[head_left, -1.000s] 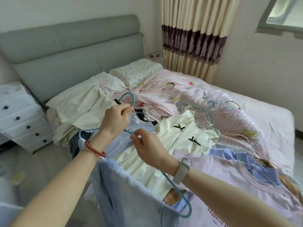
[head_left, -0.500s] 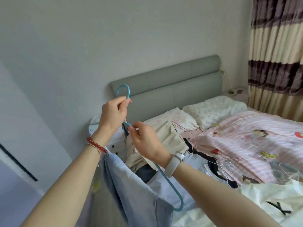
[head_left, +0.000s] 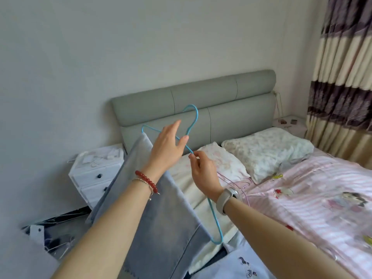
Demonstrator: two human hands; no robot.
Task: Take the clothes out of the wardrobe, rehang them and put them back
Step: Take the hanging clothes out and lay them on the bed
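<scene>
- Lower middle of the frame: the faded blue denim trousers [head_left: 161, 208] now hang folded over the thin blue wire hanger [head_left: 216, 228], so this piece looks about rehung.
- Centre: the right hand [head_left: 203, 174] pinches the hanger's sloping arm; the left hand [head_left: 167, 148], which gripped the neck half a second ago, is now spread loose against it.
- Behind: the grey padded headboard [head_left: 201, 101]; the view has swung up off the clothes pile.
- No wardrobe in view; the hanger's bottom bar is hidden under denim.
</scene>
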